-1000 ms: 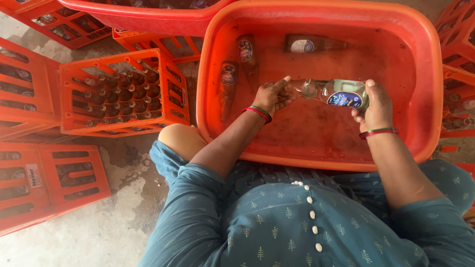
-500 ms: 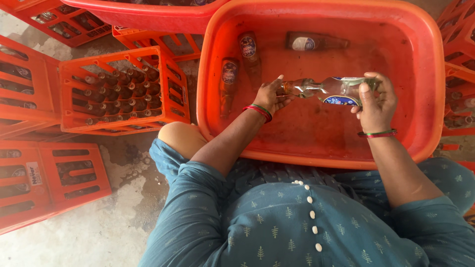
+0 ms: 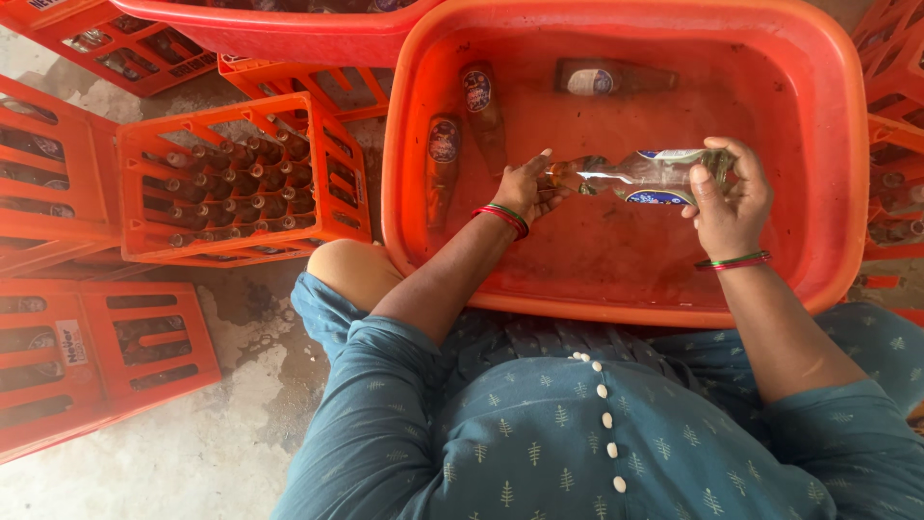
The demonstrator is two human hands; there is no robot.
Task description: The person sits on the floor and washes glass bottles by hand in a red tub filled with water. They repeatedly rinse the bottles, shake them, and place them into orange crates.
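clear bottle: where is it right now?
Head view: the clear bottle lies sideways over the orange tub, held between left hand and right hand.

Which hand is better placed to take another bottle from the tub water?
Probably the left hand. It only touches the neck end of the clear bottle and lies close to the submerged bottles at the left of the red tub. The right hand grips the clear bottle's body.

Landmark: orange tub (image 3: 847,193). Inside it, three submerged bottles: two (image 3: 444,164) (image 3: 482,106) by its left wall, one (image 3: 602,79) lying along the far wall. Left of tub: orange crate (image 3: 231,183) of upright bottles; more red crates (image 3: 87,366) further left on concrete floor (image 3: 192,462)
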